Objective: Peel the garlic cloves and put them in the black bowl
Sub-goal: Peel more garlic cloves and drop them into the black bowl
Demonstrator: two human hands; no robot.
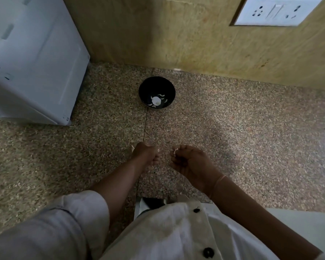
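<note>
A black bowl [156,90] stands on the speckled stone counter near the back wall, with a white garlic piece [156,100] and pale scraps at its bottom. Well in front of the bowl, my left hand [145,154] is curled into a fist; a small pale scrap [132,146] shows at its far edge, and what it grips is hidden. My right hand [188,161] is close beside it, fingers curled, pinching a small white garlic piece [175,151] at the fingertips.
A white appliance [32,59] stands on the counter at the back left. A tan stone wall [195,38] rises behind the bowl, with a white socket plate [276,11] at the upper right. The speckled counter [251,119] stretches to both sides of my hands.
</note>
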